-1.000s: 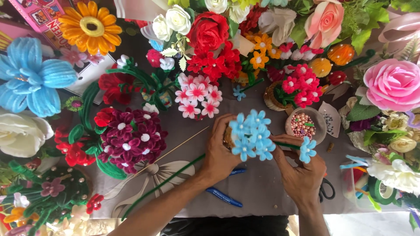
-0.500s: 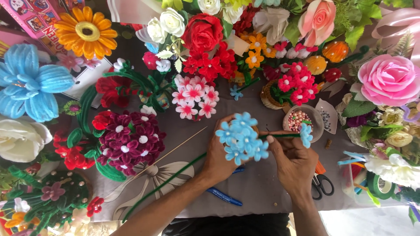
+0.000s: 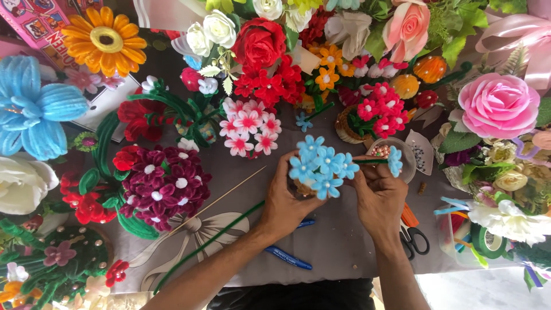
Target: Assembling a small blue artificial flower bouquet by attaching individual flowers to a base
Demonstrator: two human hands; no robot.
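My left hand (image 3: 285,198) grips the base of a small bunch of blue pipe-cleaner flowers (image 3: 320,165), held upright over the grey cloth. My right hand (image 3: 377,194) pinches the green stem of a single blue flower (image 3: 395,161), which lies sideways with its stem tip against the right side of the bunch. The bunch hides its own base and part of my left fingers. Just behind the single flower stands a small clear bowl of beads (image 3: 383,151).
Handmade flowers ring the work spot: a maroon cluster (image 3: 165,182), pink-and-white blossoms (image 3: 248,126), red roses (image 3: 261,43), a pink rose (image 3: 498,105). A thin wooden stick (image 3: 221,199), a long green stem (image 3: 212,241), a blue pen (image 3: 288,258) and scissors (image 3: 414,238) lie near my arms.
Both hands have drifted slightly up and left with the blue bunch. The single blue flower rose from beside my right hand to the bunch's right side.
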